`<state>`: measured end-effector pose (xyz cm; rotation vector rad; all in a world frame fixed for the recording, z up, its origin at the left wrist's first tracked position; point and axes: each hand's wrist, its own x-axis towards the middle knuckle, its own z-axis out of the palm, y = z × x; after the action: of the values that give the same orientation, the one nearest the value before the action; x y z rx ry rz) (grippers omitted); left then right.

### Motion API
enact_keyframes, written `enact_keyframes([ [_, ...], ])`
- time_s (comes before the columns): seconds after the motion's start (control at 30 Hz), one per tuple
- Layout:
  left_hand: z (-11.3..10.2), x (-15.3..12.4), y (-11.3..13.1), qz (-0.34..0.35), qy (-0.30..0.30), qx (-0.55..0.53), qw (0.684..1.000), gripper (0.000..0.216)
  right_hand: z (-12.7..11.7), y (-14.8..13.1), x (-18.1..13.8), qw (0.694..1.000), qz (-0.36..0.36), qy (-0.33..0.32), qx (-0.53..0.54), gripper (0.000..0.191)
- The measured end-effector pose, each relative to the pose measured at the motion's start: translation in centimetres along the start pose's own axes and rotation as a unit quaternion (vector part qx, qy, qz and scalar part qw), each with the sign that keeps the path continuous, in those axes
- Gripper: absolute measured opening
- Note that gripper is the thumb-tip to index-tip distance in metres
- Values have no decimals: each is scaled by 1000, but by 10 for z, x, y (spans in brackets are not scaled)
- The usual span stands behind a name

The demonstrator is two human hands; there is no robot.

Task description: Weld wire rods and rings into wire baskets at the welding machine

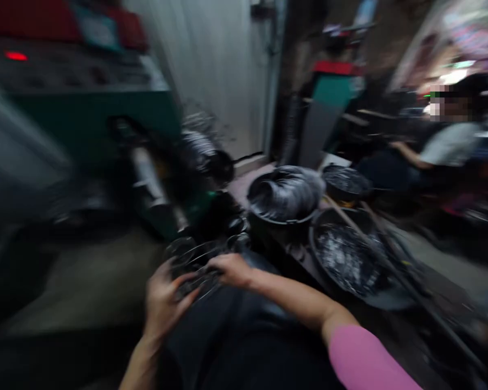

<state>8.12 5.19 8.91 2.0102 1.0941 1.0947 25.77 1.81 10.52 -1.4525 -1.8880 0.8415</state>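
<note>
Blurred thin metal wire rings (205,284) lie between my two hands, low in the middle of the view, over my dark-clad lap. My left hand (162,298) is closed around the left side of this cluster, thumb and fingers curled on it. At the cluster's right side, my right hand (232,269) is closed with its fingertips pinched on the rings. How many rings each hand holds is lost in the blur.
A green machine (106,116) with a red light stands at left. To the right are a tub (282,221) of stacked metal rings and a wide basin (394,300) of shiny pieces, with long rods across it. A person (447,143) sits at far right.
</note>
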Motion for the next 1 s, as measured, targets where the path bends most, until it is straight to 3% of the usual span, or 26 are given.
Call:
enact_keyframes([
  [0.07,-20,-12,-3,31,0,117,993,23,0,3,10,999,-25,30,30,25],
  [0.13,-27,-12,-2,43,4,195,980,24,5,5,17,997,-32,41,51,29],
  [0.23,-27,-10,0,52,6,236,970,27,11,2,21,998,-32,-1,49,29],
  [0.37,-28,-14,-6,47,15,196,979,27,3,-4,24,995,-54,-82,33,26],
  [0.53,-29,-14,-23,5,34,96,995,24,-11,-8,33,980,-137,-140,-16,30],
  [0.7,-29,-8,-26,-18,34,68,997,24,-5,-5,42,977,-147,-130,-85,27],
  [1.0,-31,5,-41,-49,22,34,998,26,5,4,57,977,-172,-99,-83,30],
])
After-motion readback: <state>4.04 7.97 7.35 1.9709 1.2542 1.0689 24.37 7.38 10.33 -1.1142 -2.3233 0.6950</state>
